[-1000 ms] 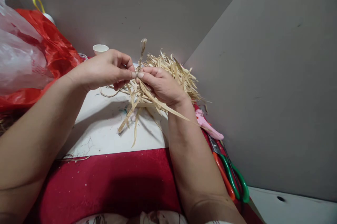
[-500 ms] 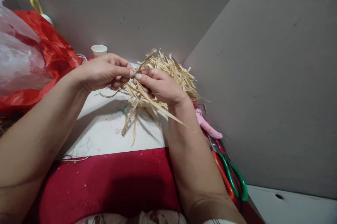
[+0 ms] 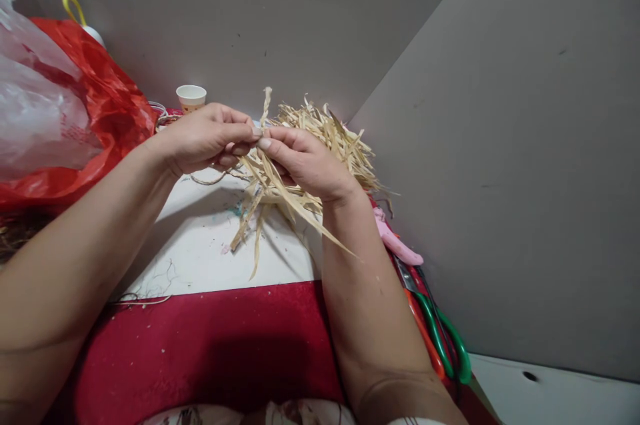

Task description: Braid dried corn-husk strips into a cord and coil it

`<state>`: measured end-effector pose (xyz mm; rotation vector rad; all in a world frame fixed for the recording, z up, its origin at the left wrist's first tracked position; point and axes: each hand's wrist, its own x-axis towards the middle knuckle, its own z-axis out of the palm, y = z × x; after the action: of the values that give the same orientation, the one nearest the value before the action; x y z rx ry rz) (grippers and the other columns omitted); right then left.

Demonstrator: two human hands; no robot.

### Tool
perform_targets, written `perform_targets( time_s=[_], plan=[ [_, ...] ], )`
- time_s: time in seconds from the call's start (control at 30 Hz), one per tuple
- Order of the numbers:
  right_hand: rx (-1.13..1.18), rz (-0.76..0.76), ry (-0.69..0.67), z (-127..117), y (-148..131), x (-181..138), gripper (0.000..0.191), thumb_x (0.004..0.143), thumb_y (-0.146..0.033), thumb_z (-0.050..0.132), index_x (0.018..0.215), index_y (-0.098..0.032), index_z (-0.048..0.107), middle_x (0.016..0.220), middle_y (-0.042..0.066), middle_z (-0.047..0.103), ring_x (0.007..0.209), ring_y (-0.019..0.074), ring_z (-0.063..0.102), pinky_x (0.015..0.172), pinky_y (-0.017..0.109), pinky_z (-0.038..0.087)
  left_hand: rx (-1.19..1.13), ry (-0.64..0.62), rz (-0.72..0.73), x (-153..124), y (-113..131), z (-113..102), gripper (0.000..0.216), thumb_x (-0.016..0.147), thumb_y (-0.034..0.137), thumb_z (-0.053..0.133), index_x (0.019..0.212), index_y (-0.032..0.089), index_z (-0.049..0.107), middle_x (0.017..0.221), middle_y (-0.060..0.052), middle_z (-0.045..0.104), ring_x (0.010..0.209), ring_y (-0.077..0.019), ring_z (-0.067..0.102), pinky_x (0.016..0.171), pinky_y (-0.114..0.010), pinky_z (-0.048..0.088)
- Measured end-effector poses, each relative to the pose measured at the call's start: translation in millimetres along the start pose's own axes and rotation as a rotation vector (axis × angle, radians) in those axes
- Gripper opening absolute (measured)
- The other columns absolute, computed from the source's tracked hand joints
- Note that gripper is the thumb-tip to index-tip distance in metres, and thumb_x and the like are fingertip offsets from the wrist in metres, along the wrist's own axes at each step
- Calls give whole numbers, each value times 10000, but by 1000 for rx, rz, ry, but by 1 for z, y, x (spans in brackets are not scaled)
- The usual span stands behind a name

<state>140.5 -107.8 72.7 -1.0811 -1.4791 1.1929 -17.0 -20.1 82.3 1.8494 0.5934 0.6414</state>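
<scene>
Between my two hands is a short braid of dry straw strips (image 3: 267, 104), its plaited end pointing up above my fingertips. My left hand (image 3: 217, 136) pinches it from the left side with thumb and forefinger. From the right, my right hand (image 3: 305, 157) pinches the same spot, and the fingertips of both nearly touch. Loose straw strips (image 3: 295, 204) fan out below the pinch toward me, a long one crossing in front of my right wrist. A heap of pale dry straw (image 3: 345, 145) lies just behind my right hand.
A white board (image 3: 200, 265) lies on a red cloth (image 3: 210, 338). At left are a red plastic bag (image 3: 117, 98) and a clear bag (image 3: 35, 105); a paper cup (image 3: 191, 97) stands behind. Scissors with green handles (image 3: 440, 332) and a pink-handled tool (image 3: 400, 243) lie right, beside grey walls.
The braid's upper end has swung from leaning right to nearly upright, showing its plait more clearly. Both hands keep their pinch at almost the same place.
</scene>
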Motion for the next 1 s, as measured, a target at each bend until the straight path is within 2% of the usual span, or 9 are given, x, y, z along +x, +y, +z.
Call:
perform_targets(
  time_s=[0.1, 0.17, 0.27, 0.37, 0.47, 0.57, 0.77, 0.9, 1.0],
  plan=[
    [-115, -62, 41, -1, 2, 1, 325, 877, -469, 675, 757, -199, 540, 523, -91, 332, 450, 60, 297, 416, 182, 259, -14, 67, -1, 2, -2, 4, 316, 730, 323, 701, 535, 196, 488, 484, 5, 372, 413, -87, 379, 406, -260, 330],
    [-269, -134, 90, -2, 5, 3, 304, 922, -430, 616, 747, -196, 534, 561, -68, 377, 513, 78, 352, 467, 191, 302, -32, 66, -30, 2, -3, 4, 323, 757, 316, 688, 543, 188, 484, 484, 17, 360, 402, -64, 342, 400, -238, 307],
    [-509, -247, 119, -2, 7, 4, 225, 970, -307, 518, 786, -183, 554, 650, -31, 458, 653, 110, 441, 583, 211, 362, -86, -67, -75, 1, -4, -2, 327, 788, 329, 702, 574, 163, 519, 498, 20, 381, 394, -34, 316, 387, -200, 269],
    [-642, -295, 73, 0, 6, 4, 183, 971, -231, 463, 844, -165, 577, 721, -7, 512, 758, 132, 492, 689, 240, 388, -171, -249, -116, 0, -3, -11, 340, 798, 356, 729, 598, 146, 552, 506, 16, 396, 392, -25, 308, 364, -180, 237],
    [-689, -303, 58, 1, 2, 2, 188, 972, -221, 447, 855, -158, 581, 746, 3, 537, 785, 138, 505, 735, 258, 388, -229, -311, -155, -1, -3, -16, 329, 789, 377, 742, 617, 145, 586, 490, 24, 362, 388, -30, 270, 338, -186, 206],
    [-707, -309, 66, 1, -1, 1, 191, 970, -229, 453, 832, -164, 569, 736, 0, 531, 759, 132, 491, 715, 255, 379, -222, -279, -153, 0, -4, -17, 298, 771, 371, 751, 635, 145, 613, 483, 13, 369, 396, -41, 275, 334, -196, 212],
    [-659, -266, 101, -1, -1, 1, 201, 958, -228, 476, 782, -171, 556, 687, -11, 487, 688, 112, 441, 612, 229, 344, -50, -102, -22, 1, -8, -10, 244, 821, 344, 676, 690, 143, 630, 526, -7, 425, 433, -60, 366, 398, -214, 273],
    [-578, -198, 96, -5, -2, -1, 174, 947, -234, 509, 807, -163, 585, 628, -29, 491, 606, 93, 448, 573, 223, 350, 26, -47, -19, 1, -8, -3, 263, 864, 336, 613, 704, 127, 622, 531, 13, 410, 456, -48, 374, 455, -215, 294],
    [-574, -138, 170, -7, -3, -2, 159, 915, -210, 548, 770, -160, 591, 574, -36, 507, 546, 84, 451, 547, 223, 357, 96, 0, -28, 0, -6, 2, 260, 874, 300, 581, 688, 120, 603, 530, 30, 392, 469, -33, 341, 479, -207, 274]
  ],
)
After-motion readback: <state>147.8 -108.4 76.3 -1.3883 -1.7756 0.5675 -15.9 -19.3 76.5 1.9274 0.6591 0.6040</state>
